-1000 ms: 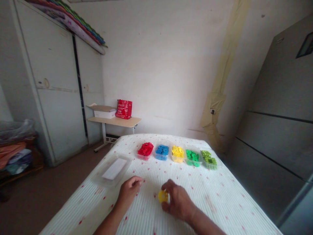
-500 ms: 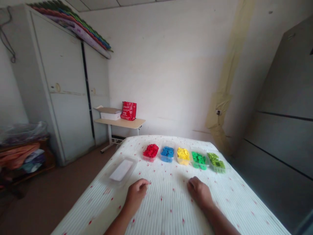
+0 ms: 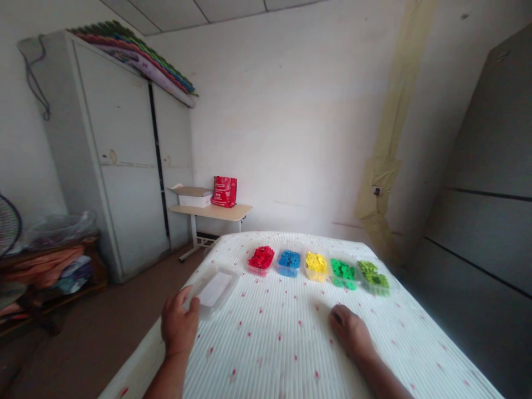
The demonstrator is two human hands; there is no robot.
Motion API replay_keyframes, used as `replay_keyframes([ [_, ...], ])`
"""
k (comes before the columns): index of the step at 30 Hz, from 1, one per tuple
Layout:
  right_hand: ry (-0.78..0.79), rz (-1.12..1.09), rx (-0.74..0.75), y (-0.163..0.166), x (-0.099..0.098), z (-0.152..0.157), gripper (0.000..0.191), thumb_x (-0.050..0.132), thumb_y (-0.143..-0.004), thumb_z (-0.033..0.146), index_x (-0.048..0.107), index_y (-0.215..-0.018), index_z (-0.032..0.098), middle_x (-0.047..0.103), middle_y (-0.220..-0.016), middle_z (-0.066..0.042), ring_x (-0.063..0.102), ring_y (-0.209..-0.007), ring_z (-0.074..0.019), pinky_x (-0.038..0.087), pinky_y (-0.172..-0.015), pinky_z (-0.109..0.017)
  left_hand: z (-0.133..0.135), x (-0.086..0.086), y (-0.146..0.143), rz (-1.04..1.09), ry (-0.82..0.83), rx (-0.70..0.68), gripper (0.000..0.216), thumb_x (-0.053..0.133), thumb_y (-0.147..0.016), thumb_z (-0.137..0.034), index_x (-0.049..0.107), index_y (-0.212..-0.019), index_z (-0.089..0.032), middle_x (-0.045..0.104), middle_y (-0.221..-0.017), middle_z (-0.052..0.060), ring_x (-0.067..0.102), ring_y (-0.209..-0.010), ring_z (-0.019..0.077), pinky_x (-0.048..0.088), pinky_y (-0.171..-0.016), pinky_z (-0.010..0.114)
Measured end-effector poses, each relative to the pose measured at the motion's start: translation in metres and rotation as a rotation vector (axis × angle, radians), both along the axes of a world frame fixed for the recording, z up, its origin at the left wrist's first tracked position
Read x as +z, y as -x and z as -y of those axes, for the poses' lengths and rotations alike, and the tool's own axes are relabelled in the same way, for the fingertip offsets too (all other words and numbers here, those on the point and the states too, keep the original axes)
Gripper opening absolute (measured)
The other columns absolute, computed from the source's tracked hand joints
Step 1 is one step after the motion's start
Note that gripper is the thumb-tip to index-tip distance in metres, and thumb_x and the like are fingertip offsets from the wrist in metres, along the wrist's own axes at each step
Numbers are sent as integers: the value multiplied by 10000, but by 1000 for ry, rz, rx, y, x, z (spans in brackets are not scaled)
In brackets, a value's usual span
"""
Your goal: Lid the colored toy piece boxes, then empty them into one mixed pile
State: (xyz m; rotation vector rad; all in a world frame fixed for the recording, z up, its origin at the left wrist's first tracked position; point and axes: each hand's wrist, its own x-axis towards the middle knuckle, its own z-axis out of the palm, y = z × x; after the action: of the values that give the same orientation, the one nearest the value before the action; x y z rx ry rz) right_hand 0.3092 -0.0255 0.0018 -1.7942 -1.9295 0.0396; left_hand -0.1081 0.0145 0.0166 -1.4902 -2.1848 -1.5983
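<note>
My left hand reaches the near left corner of a clear plastic tray with a white sheet in it, thumb against its rim and fingers curled at its edge. My right hand rests on the white spotted bed cover, fingers curled under with nothing visible in them. At the far end stand five small clear tubs in a row: red pieces, blue pieces, yellow pieces, green pieces and light green pieces.
A white wardrobe with folded blankets on top stands at left. A small side table carries a box and a red bag. A grey cabinet fills the right. Clothes lie on a low shelf at far left.
My left hand moved left from the bed's middle to the clear tray. The yellow piece seen a second ago in my right hand is gone from view. The view shifted left.
</note>
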Motion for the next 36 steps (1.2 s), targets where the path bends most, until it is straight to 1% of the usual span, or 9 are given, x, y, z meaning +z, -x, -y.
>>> replay_keyframes([
  [4,12,31,-10,0,2,1,246,343,-827,259,554,-717,198,603,-746,-36,573,-671,-156,380,-610,-240,-4,-7,13,21,72,117,472,416,-772,-372,589,-1107,-87,616,-1096,174,539,-1058,307,403,-956,414],
  [8,33,61,-27,5,7,3,262,344,-840,222,583,-740,184,628,-766,-60,598,-676,-169,391,-603,-248,-6,-8,9,69,137,152,495,417,-797,-391,554,-1164,-89,592,-1170,184,531,-1102,307,402,-958,408],
  [10,42,64,-21,15,12,1,261,349,-842,194,609,-848,178,660,-835,-73,625,-738,-178,412,-634,-249,-7,-8,6,87,185,147,510,417,-806,-395,525,-1196,-85,585,-1193,185,532,-1116,300,412,-948,393],
  [14,64,58,49,59,26,-16,361,394,-839,162,546,-1161,215,681,-1014,-53,644,-877,-161,436,-735,-231,-9,-5,-1,100,309,115,545,437,-802,-429,460,-1270,-151,576,-1246,150,564,-1085,320,439,-892,431],
  [19,104,61,98,133,43,-58,447,448,-845,192,461,-1290,232,681,-1034,-62,648,-888,-166,439,-717,-232,-7,-1,-6,70,413,96,531,432,-802,-372,422,-1301,-189,572,-1268,124,558,-1100,328,418,-895,455],
  [25,165,71,16,181,48,-94,406,442,-862,176,468,-1267,198,675,-1026,-101,647,-898,-192,443,-695,-256,-6,2,-7,43,453,109,520,404,-813,-371,428,-1298,-184,566,-1277,126,551,-1116,305,414,-898,422],
  [29,193,80,-27,190,47,-107,291,407,-915,192,522,-1181,165,668,-975,-95,642,-857,-176,463,-689,-273,-6,1,-8,39,450,112,523,414,-807,-366,429,-1299,-188,564,-1281,111,539,-1138,286,409,-911,398],
  [33,183,89,-30,193,47,-111,268,464,-926,322,549,-1105,142,642,-929,-40,620,-775,-148,498,-701,-322,-7,-2,-8,64,443,114,510,401,-819,-346,439,-1291,-160,565,-1280,120,535,-1141,291,400,-923,402],
  [36,139,88,0,191,45,-104,239,440,-933,285,555,-1073,131,649,-886,-41,621,-754,-145,474,-666,-288,-8,-3,-6,95,428,114,499,384,-831,-325,429,-1295,-145,574,-1270,124,545,-1128,293,405,-915,408],
])
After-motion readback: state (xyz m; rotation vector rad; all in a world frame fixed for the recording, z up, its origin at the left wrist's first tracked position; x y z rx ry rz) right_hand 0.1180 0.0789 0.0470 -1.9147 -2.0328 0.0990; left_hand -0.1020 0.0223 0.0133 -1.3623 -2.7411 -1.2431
